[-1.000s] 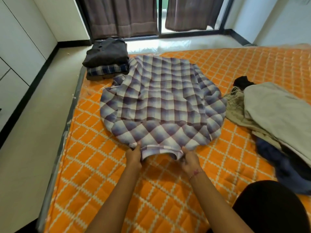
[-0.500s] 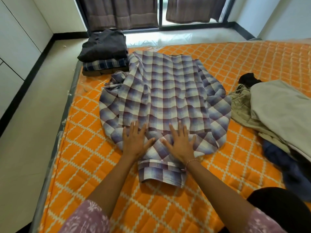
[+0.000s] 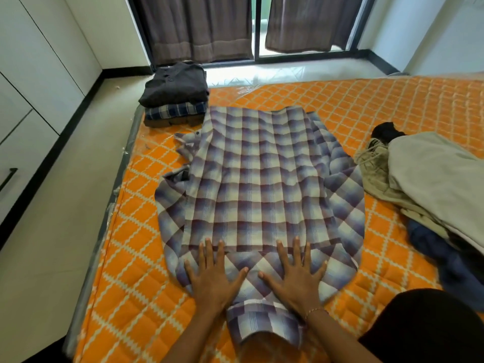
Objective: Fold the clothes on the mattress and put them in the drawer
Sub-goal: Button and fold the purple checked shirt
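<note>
While the fingers (image 3: 207, 254) of the left hand (image 3: 213, 280) lie straight and fanned apart, flat on the cloth, those of the right hand (image 3: 296, 280) lie the same way just beside them, thumbs pointing toward each other with a narrow strip of fabric between. Neither hand pinches or curls round anything; both palms press down on the near end of the purple-and-white checked cotton shirt (image 3: 259, 184), just behind its collar (image 3: 262, 324), which juts out toward the person between the wrists.

The shirt is spread back-up on the orange quilted mattress (image 3: 392, 106), its sleeves tucked in at the sides, the left one bunched and rumpled. My reading is that the step in hand is smoothing and flattening the shirt before it is doubled over; it is not yet a compact bundle.

The next move, I judge, calls for lifting the collar end or the far hem and laying one over the other while keeping the tucked sleeves from slipping out, then setting it on the stack of folded dark and plaid clothes (image 3: 174, 96) at the far left corner of the mattress. A heap of unfolded beige and navy garments (image 3: 429, 189) waits to the right, so much folding remains. A white cabinet drawer with a black handle (image 3: 15, 163) stands at the left, across the floor.
</note>
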A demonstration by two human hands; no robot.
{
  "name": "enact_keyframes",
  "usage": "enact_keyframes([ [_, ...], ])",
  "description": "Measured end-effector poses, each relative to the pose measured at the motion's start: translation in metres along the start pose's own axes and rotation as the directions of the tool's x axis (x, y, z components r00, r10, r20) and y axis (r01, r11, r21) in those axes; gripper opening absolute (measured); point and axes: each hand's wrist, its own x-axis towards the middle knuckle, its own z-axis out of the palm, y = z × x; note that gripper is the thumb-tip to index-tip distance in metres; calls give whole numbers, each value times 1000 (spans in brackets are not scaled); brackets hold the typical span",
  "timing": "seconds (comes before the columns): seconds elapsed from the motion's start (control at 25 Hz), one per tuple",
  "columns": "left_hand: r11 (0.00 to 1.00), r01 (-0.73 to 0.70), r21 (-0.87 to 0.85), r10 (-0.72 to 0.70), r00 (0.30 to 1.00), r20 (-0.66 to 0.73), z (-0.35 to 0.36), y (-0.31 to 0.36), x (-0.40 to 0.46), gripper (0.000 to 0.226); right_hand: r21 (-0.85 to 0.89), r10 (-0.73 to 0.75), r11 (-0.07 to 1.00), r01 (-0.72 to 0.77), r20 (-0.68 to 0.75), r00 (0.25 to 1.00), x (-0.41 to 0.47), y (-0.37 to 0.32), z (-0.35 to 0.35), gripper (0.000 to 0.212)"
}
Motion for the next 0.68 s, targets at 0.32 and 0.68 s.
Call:
enact_keyframes([
  [0.32, 973, -223, 67, 231, 959, -162, -11, 12, 22, 74, 435, 61, 893, 119, -377, 924, 45, 21, -45, 60],
  [0.68, 1000, -14, -4, 13, 990, -141, -8, -27, 79, 99, 143, 267, 962, -234, -289, 920, 80, 60, -16, 84],
])
